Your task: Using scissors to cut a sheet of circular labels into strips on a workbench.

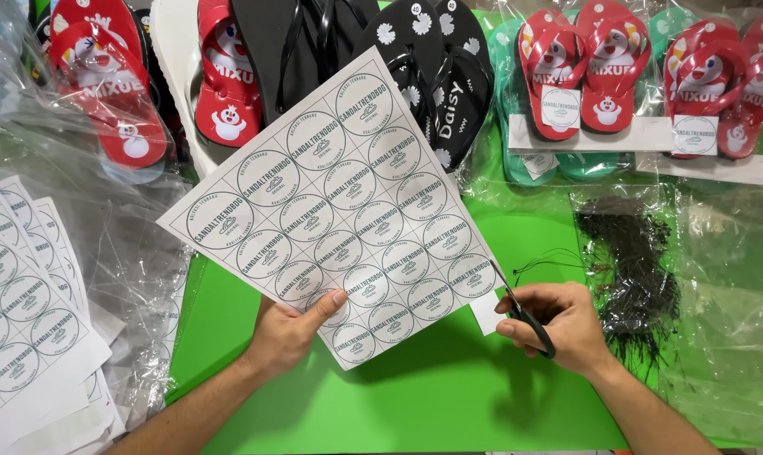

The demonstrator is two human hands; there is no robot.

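My left hand grips the lower edge of a white sheet printed with a grid of round labels, held tilted over a green surface. Black-handled scissors are in my right hand, and their blades meet the sheet's right edge. A small white strip hangs at the sheet's lower right corner, beside the scissors.
More printed label sheets are stacked at the left on crumpled clear plastic. Red flip-flops, black flip-flops and bagged red pairs line the far side. A bundle of black strings lies in plastic at the right.
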